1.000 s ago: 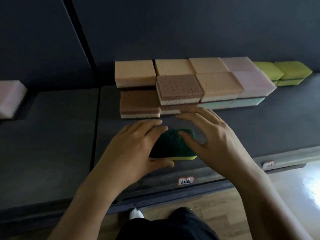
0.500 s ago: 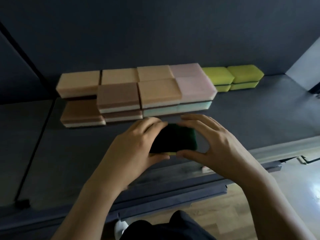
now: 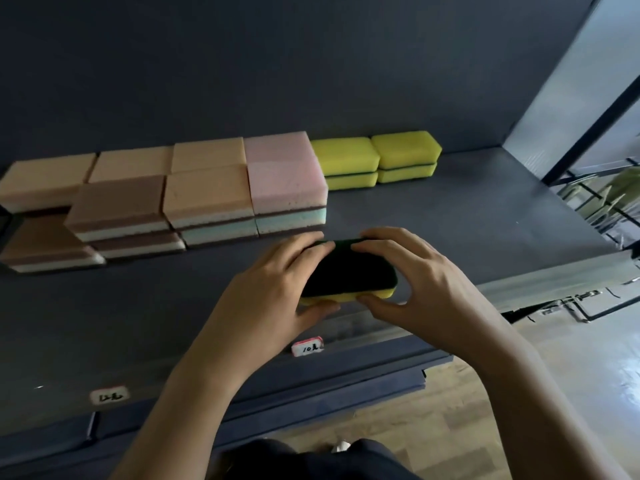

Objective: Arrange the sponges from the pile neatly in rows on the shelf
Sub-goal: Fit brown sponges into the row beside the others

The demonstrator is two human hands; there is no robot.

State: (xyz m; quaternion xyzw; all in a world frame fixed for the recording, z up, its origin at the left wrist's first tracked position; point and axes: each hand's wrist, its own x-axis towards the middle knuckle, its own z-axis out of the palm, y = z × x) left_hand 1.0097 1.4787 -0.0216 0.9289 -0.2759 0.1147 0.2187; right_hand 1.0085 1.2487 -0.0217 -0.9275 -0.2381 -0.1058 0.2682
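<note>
A yellow sponge with a dark green scouring top (image 3: 349, 271) is held above the front of the dark shelf (image 3: 450, 216). My left hand (image 3: 270, 289) grips its left end, thumb under and fingers over the far edge. My right hand (image 3: 415, 282) grips its right end the same way. Behind it stand stacked rows of orange, brown, pink and teal sponges (image 3: 207, 199). Further right, yellow sponges (image 3: 377, 161) sit in two stacks of two against the back wall.
The shelf's front rail carries two small white price tags (image 3: 307, 347) (image 3: 110, 395). Bare shelf surface lies right of the yellow stacks and in front of them. A wooden floor (image 3: 450, 427) and a wire rack (image 3: 588, 195) lie at the right.
The view and both hands have shifted right along the shelf with the green-topped sponge. The rows of sponges now sit further left in view.
</note>
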